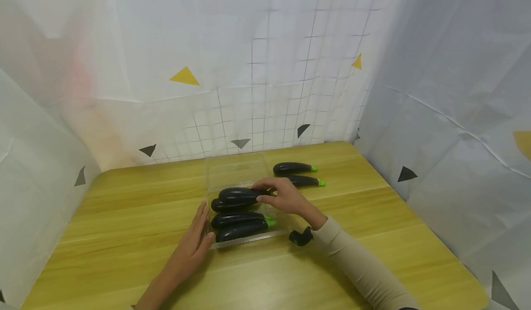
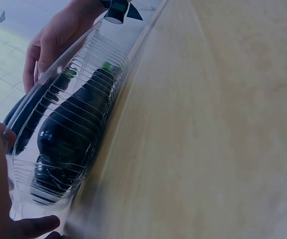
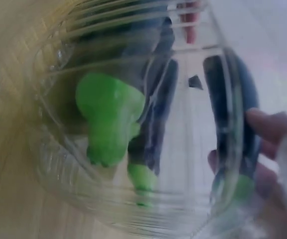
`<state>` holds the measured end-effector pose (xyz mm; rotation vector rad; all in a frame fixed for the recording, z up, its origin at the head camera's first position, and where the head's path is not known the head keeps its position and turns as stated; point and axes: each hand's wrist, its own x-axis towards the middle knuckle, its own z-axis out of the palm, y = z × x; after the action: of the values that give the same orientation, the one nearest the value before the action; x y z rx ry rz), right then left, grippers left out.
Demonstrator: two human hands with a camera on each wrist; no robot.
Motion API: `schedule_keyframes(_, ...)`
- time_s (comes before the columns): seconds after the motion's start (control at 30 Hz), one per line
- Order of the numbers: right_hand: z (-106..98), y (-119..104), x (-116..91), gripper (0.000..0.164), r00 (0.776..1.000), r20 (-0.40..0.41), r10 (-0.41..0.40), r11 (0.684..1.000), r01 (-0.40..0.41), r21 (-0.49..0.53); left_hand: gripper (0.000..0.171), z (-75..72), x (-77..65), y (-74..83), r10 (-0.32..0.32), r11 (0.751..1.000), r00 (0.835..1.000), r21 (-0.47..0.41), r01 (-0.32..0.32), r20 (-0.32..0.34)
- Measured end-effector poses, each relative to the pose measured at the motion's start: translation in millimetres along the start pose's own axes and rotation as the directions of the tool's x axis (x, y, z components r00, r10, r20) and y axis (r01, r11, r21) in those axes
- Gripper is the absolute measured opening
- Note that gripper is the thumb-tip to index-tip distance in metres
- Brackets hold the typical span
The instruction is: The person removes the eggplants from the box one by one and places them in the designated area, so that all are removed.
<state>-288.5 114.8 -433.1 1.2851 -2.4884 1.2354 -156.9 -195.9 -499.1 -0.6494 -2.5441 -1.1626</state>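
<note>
My right hand (image 1: pixel 284 195) pinches a dark purple eggplant (image 1: pixel 237 194) near its stem end, thumb on the near side. That eggplant lies over another one at the far side of a clear plastic container (image 1: pixel 253 241). Nearer to me, two more eggplants with green stems rest side by side in the container, one of them the front eggplant (image 1: pixel 240 231). My left hand (image 1: pixel 191 241) rests against the container's left end with fingers straight and thumb by the near corner. Through the ribbed wall, the right wrist view shows the held eggplant (image 3: pixel 237 109) between thumb and fingers.
The container's clear lid (image 1: pixel 236 170) lies folded back behind it. Two more eggplants, including the rear one (image 1: pixel 292 168), lie on the wooden table (image 1: pixel 137 199) beyond my right hand. A small black device (image 1: pixel 300 237) sits under my right wrist. White sheets (image 1: pixel 232 47) enclose the table.
</note>
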Motion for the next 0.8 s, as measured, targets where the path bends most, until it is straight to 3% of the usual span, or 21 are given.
schedule_keyframes(0.8,-24.8,-3.3,-9.5,0.032,0.999,-0.016,0.03,0.999,-0.03,0.032,0.066,0.1,-0.3,-0.6,0.008,1.0,1.0,-0.013,-0.008,-0.017)
